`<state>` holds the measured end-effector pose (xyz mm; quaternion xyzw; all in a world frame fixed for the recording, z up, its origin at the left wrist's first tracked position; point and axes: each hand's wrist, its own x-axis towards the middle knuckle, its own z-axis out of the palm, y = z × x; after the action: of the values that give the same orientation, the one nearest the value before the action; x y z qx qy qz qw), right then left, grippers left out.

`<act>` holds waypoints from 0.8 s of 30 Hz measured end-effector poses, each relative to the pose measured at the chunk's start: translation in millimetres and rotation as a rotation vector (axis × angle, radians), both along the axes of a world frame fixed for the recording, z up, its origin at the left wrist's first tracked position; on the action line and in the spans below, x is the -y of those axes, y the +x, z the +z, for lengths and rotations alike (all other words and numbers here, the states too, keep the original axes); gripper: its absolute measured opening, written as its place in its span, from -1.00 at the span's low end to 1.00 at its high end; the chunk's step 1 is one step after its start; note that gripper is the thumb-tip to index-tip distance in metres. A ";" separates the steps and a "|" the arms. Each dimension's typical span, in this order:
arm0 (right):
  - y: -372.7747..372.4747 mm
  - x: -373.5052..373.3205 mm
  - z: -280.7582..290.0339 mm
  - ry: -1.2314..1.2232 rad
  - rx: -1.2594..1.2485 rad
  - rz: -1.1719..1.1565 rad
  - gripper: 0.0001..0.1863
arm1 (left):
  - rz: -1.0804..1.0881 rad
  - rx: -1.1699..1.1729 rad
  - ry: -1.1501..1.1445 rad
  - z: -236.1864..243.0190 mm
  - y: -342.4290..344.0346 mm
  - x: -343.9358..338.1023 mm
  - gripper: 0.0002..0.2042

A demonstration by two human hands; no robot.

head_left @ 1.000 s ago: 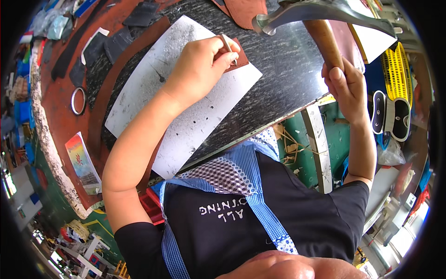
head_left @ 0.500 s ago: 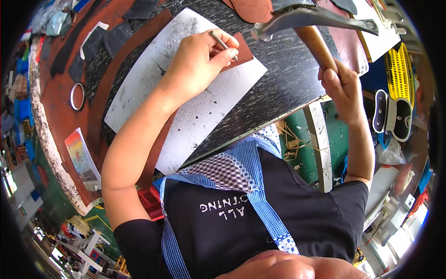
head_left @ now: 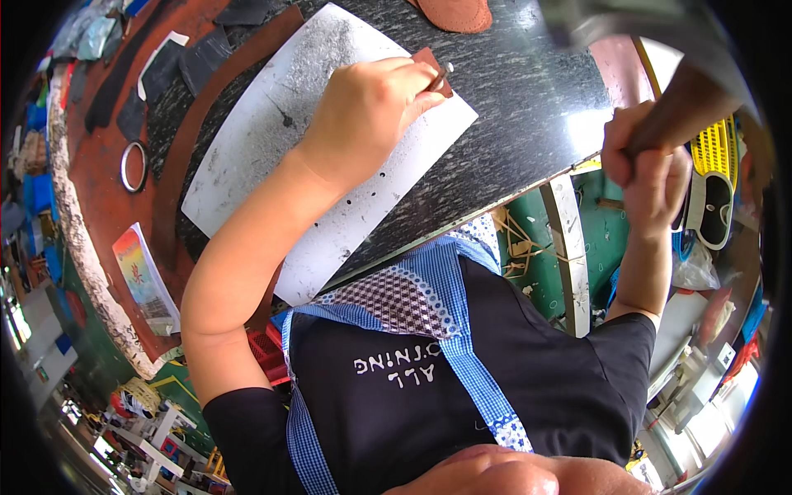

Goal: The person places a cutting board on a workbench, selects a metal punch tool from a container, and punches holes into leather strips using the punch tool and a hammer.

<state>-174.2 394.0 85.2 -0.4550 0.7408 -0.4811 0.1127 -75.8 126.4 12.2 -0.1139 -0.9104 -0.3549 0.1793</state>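
My left hand [head_left: 371, 115] is closed in a pinch round a slim metal punch [head_left: 446, 74], whose tip is hidden by the fingers. Under it lies the end of a brown leather strip [head_left: 424, 58], on a white, speckled board [head_left: 239, 177]. The hand and forearm cover most of the strip. My right hand [head_left: 648, 161] grips the wooden handle of a hammer [head_left: 689, 103]. The hammer is raised to the right, close to the camera, and its head is blurred at the upper right.
The board rests on a dark stone slab [head_left: 528, 107]. A long brown strip [head_left: 186, 165], black scraps [head_left: 205, 62], a tape roll [head_left: 134, 167] and a printed booklet [head_left: 147, 268] lie at left. A rounded leather piece [head_left: 458, 12] is at the far edge; a yellow basket [head_left: 716, 148] stands right.
The hammer has swung up and right, closer to the camera, with my right hand turning. My left hand has shifted slightly right with the punch, whose top now tilts the other way.
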 end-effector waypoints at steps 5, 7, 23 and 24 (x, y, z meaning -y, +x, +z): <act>0.8 7.8 -14.8 0.475 -0.047 -0.084 -0.61 | 0.132 0.339 0.413 -5.9 4.6 6.0 -0.89; 1.2 4.0 -16.0 0.349 -0.042 -0.133 -0.58 | 0.038 0.484 0.655 -6.0 2.6 16.4 -0.85; 3.3 2.7 12.3 -0.037 0.080 -0.064 -0.53 | -0.009 0.144 0.251 0.9 8.6 5.2 -0.91; -0.8 3.3 3.6 -0.078 0.064 -0.006 -0.55 | -0.001 0.043 0.216 -1.5 10.2 5.2 -0.89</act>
<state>-175.0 390.6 88.9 -0.4411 0.7190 -0.5242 0.1172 -65.6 121.2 10.8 -0.0865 -0.8706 -0.4532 0.1707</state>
